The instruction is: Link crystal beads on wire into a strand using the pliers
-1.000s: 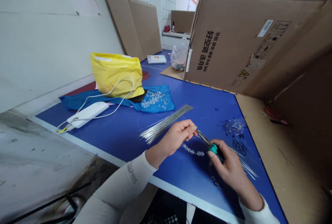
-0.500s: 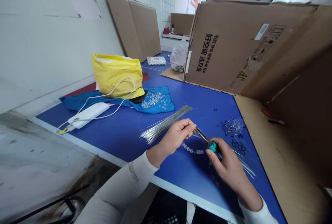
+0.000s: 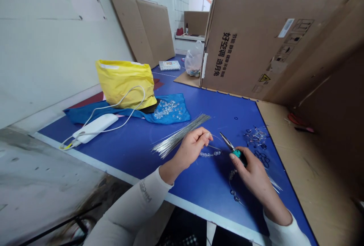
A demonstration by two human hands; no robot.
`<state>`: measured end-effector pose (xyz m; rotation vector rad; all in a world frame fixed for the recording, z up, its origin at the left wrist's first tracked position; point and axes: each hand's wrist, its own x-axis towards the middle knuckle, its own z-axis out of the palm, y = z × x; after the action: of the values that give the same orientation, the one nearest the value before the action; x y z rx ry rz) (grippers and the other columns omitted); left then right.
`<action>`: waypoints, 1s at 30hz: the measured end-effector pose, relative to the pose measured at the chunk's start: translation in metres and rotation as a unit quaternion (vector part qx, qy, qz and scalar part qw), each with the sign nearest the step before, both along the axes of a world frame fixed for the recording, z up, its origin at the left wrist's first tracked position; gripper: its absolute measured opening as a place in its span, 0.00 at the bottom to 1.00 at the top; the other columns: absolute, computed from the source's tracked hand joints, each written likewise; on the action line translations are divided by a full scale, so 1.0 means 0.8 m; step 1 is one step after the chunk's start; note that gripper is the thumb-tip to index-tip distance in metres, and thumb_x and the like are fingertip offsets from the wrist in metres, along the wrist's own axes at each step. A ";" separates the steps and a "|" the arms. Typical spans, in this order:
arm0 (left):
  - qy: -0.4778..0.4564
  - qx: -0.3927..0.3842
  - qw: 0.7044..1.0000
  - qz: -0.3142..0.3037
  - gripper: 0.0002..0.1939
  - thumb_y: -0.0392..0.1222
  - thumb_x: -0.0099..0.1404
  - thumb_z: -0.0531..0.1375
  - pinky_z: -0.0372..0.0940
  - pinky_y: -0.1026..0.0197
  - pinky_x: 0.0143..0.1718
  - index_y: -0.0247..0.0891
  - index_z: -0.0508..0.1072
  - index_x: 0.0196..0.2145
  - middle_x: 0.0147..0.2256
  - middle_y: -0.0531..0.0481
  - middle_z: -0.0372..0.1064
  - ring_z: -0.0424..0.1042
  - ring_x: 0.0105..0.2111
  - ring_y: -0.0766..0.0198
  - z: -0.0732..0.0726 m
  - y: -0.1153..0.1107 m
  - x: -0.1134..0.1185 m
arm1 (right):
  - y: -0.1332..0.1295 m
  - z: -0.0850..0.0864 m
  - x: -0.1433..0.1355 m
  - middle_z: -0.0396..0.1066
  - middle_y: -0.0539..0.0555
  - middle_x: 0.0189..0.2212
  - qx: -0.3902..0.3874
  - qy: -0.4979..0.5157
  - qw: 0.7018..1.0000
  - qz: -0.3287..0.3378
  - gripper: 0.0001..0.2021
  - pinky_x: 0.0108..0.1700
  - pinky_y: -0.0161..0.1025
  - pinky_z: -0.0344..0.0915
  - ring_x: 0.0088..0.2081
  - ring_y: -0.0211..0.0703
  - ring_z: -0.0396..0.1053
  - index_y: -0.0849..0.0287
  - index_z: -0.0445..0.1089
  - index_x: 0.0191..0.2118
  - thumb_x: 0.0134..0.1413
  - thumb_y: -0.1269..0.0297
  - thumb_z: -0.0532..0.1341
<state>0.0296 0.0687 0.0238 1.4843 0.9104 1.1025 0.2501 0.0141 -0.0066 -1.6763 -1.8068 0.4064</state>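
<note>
Two bead runs: upper run (image 3: 209,155) near the left fingers, lower run (image 3: 233,193) below the pliers, both over the tabletop (image 3: 122,149)
Wire (image 3: 214,147): seemingly being shaped, its end beside the plier tips
Next move: would seem to need tips aligned with wire
Left hand (image 3: 189,151): grip pinched together on wire, knuckles up
Right hand (image 3: 253,172): grip clamped round the pliers (image 3: 227,142), thumb along the handle, tips angled up-left

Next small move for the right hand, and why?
Probably bring the pliers in the right hand toward the left hand's fingertips: those pinch a thin wire, and the plier tips sit apart from them, pointing that way.
</note>
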 end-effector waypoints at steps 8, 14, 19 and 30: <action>0.036 0.001 0.999 -0.013 0.12 0.45 0.70 0.52 0.56 0.65 0.30 0.37 0.70 0.33 0.27 0.54 0.61 0.60 0.28 0.67 0.001 -0.003 0.004 | -0.008 0.003 -0.012 0.76 0.55 0.33 0.024 0.233 0.972 -0.030 0.16 0.33 0.39 0.66 0.32 0.45 0.71 0.58 0.72 0.41 0.52 0.52 0.64; 0.075 0.027 0.997 -0.014 0.12 0.44 0.70 0.52 0.57 0.64 0.32 0.37 0.71 0.34 0.27 0.54 0.63 0.62 0.29 0.67 -0.002 -0.007 0.009 | -0.016 0.009 -0.029 0.70 0.50 0.28 -0.026 0.278 0.960 0.030 0.13 0.30 0.36 0.62 0.27 0.40 0.64 0.58 0.71 0.37 0.55 0.53 0.63; 0.077 0.026 0.997 -0.006 0.12 0.45 0.69 0.53 0.57 0.65 0.31 0.37 0.71 0.35 0.27 0.54 0.62 0.61 0.28 0.67 -0.005 -0.007 0.009 | -0.015 0.012 -0.029 0.69 0.50 0.30 -0.052 0.275 0.958 0.066 0.13 0.32 0.36 0.62 0.30 0.40 0.64 0.57 0.70 0.38 0.56 0.52 0.61; 0.060 0.044 0.996 0.040 0.08 0.42 0.68 0.55 0.59 0.66 0.30 0.36 0.71 0.34 0.28 0.53 0.65 0.62 0.27 0.68 0.004 -0.007 0.007 | -0.014 0.009 -0.029 0.65 0.49 0.26 -0.132 0.335 0.926 0.117 0.15 0.32 0.37 0.61 0.29 0.39 0.63 0.57 0.70 0.40 0.58 0.50 0.60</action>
<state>0.0355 0.0630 0.0270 1.6115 1.0240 1.1341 0.2272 0.0030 0.0008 -1.2509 -1.4622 1.2113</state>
